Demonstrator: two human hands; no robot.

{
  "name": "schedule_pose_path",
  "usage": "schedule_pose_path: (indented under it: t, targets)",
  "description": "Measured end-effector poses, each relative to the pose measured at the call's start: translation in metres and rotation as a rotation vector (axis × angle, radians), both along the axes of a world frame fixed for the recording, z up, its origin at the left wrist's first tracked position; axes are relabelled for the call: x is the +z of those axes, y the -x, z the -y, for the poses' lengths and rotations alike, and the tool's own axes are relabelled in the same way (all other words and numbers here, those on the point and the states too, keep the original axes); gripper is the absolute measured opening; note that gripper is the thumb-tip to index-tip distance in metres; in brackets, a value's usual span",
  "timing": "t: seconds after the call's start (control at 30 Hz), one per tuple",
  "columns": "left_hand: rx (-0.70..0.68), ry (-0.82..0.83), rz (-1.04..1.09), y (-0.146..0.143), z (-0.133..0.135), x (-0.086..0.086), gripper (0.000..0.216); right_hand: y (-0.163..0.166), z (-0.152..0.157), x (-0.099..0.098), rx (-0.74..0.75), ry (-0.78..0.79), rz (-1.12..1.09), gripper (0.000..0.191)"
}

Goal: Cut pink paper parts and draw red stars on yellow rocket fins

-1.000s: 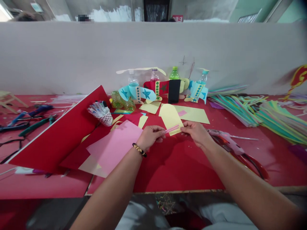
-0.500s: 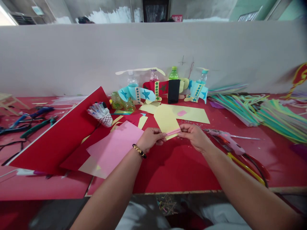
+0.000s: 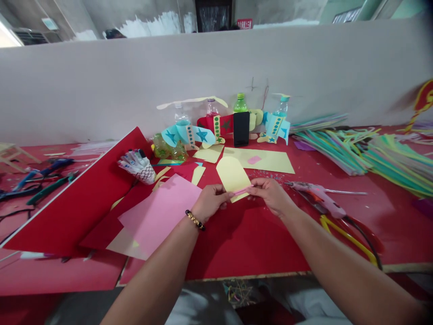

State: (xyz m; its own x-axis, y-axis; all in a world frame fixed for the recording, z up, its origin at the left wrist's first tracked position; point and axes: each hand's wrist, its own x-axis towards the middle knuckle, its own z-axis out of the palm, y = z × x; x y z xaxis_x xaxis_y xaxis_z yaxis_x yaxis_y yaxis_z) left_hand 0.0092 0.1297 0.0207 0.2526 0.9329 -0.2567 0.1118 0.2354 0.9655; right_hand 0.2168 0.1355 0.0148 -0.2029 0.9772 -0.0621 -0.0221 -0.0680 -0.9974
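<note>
A yellow paper piece (image 3: 233, 174) with a rounded top is between my hands, just above the red table. Across its lower end runs a narrow pink strip (image 3: 241, 192), perhaps paper. My left hand (image 3: 213, 200), a beaded bracelet at its wrist, pinches the strip's left end against the yellow paper. At the other end, the thumb and fingers of my right hand (image 3: 270, 194) pinch strip and paper together. Pink paper sheets (image 3: 162, 207) lie left of my left hand. A pink glue gun (image 3: 320, 198) rests right of my right hand.
Bottle models with paper wings (image 3: 189, 134) stand along the back, beside a black phone (image 3: 241, 129). A pen holder (image 3: 144, 169) and a leaning red board (image 3: 81, 198) are left. Bundled coloured strips (image 3: 341, 151) and a yellow-handled tool (image 3: 352, 239) are right.
My hands still pinch the pink strip and yellow paper; the paper's near end has tipped slightly. My right hand has shifted a little left, and the view has tilted.
</note>
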Motion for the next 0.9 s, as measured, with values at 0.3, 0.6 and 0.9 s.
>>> schedule_pose_path:
  t: [0.3,0.6,0.9]
  targets:
    - [-0.018,0.154,0.12,-0.001,-0.001,0.003,0.038,-0.002,-0.003,-0.004,-0.02,0.019,-0.01,0.028]
    - [0.076,0.127,0.108,-0.001,-0.003,0.0,0.025,-0.001,-0.002,-0.005,0.025,0.045,0.146,0.03]
    - [0.185,0.073,0.014,0.005,-0.015,0.005,0.026,-0.002,0.011,-0.003,0.402,0.017,0.424,0.021]
